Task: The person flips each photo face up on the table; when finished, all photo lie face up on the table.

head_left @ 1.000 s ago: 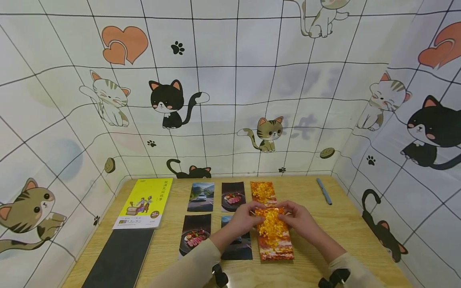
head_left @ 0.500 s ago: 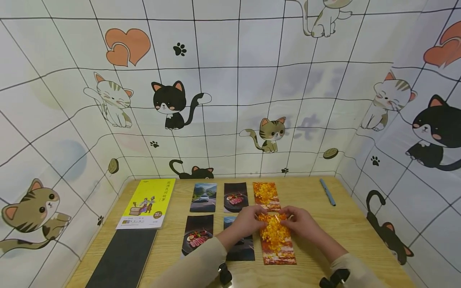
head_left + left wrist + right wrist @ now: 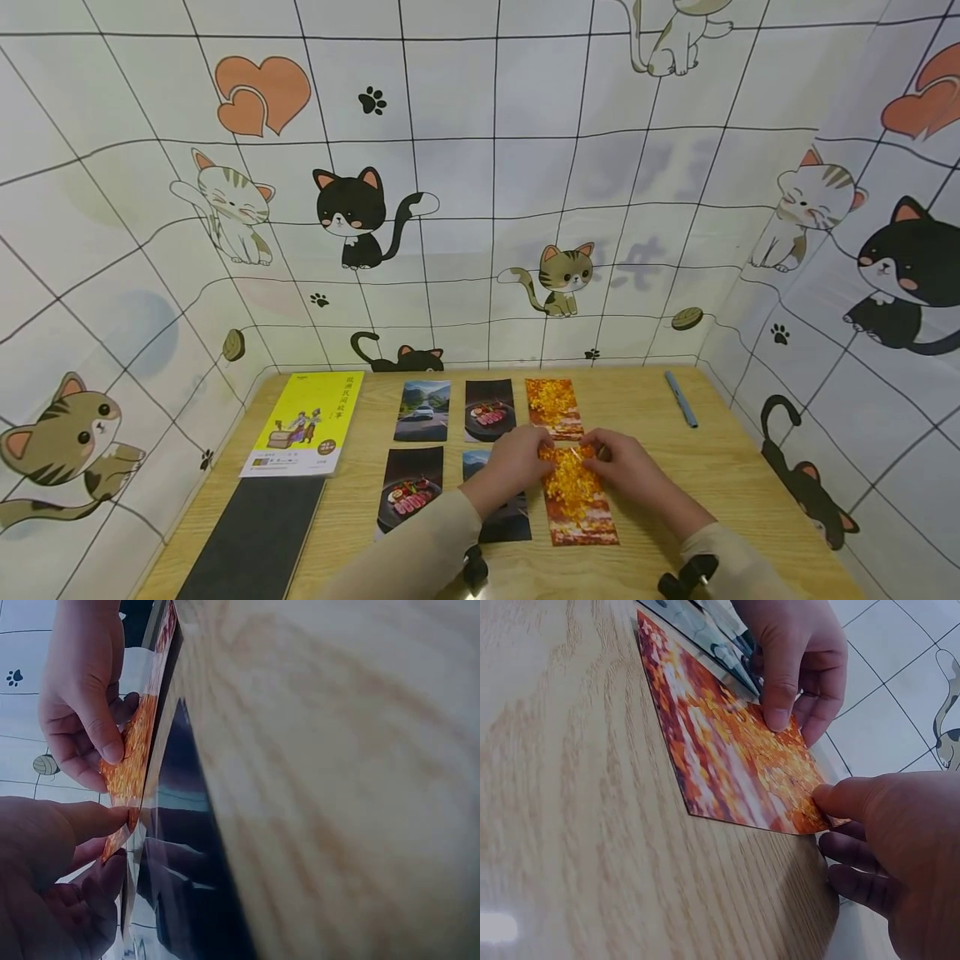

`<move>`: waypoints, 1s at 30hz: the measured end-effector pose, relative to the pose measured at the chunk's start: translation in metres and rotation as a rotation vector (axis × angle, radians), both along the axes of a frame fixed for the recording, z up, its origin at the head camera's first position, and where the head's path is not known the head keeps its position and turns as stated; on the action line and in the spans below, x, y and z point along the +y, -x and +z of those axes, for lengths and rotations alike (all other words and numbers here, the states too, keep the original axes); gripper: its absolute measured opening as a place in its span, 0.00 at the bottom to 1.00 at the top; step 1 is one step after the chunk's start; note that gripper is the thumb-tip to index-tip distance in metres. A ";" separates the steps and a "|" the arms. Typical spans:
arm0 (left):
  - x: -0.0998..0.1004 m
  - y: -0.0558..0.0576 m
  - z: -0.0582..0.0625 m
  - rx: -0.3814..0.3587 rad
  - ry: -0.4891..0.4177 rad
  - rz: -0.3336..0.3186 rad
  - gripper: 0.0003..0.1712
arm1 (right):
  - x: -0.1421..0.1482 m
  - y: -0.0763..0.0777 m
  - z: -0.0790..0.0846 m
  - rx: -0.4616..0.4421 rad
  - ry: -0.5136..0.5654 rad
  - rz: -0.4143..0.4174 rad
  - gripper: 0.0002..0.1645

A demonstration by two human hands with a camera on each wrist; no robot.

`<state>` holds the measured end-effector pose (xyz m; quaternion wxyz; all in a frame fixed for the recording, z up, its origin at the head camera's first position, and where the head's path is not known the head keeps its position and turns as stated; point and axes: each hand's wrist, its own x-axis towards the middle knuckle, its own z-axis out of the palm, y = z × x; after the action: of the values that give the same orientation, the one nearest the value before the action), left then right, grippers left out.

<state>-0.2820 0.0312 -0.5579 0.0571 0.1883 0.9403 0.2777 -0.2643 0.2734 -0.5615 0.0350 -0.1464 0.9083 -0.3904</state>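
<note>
Both hands hold a photo card of orange autumn leaves (image 3: 577, 504) by its far end. My left hand (image 3: 517, 467) pinches the far left corner, and my right hand (image 3: 628, 468) pinches the far right one. In the right wrist view the thumbs lie on the picture side of the leaf card (image 3: 735, 750), fingers curled behind the edge. Its near end is close over the table. Just beyond the hands lies a matching leaf card (image 3: 553, 404). A car-and-road card (image 3: 506, 521) is partly hidden under my left forearm.
A steak card (image 3: 489, 408), a second car card (image 3: 422, 410) and another steak card (image 3: 411, 487) lie to the left. Further left, a yellow book (image 3: 303, 421) rests against a dark board (image 3: 251, 533). A blue pen (image 3: 681, 400) lies back right. Cat-print cloth walls (image 3: 450, 167) enclose the table.
Both hands and the held leaf card have shifted slightly toward the near edge, showing more of the far leaf card. The pinch at both corners stays the same.
</note>
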 end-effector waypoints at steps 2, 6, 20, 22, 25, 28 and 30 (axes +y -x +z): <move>0.000 0.001 0.000 0.028 0.037 -0.002 0.14 | -0.001 0.001 0.000 0.004 -0.008 -0.003 0.13; 0.002 0.002 -0.001 0.049 0.076 0.005 0.14 | -0.001 0.004 -0.004 0.030 -0.036 0.007 0.13; 0.001 -0.003 0.003 0.073 0.091 0.015 0.14 | 0.001 0.004 -0.003 0.021 -0.071 0.029 0.11; 0.001 -0.003 0.003 0.078 0.090 0.016 0.14 | 0.001 0.004 -0.003 0.036 -0.080 0.033 0.11; 0.000 -0.005 0.004 0.072 0.079 0.018 0.13 | 0.002 0.003 -0.003 0.048 -0.088 0.037 0.13; -0.001 -0.007 0.007 0.062 0.061 0.016 0.14 | 0.003 0.002 -0.003 0.048 -0.090 0.035 0.14; -0.002 -0.008 0.008 0.056 0.050 0.014 0.14 | 0.004 0.001 -0.003 0.045 -0.083 0.033 0.14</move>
<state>-0.2741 0.0297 -0.5499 0.0335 0.1881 0.9494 0.2491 -0.2657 0.2769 -0.5645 0.0273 -0.1684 0.9217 -0.3483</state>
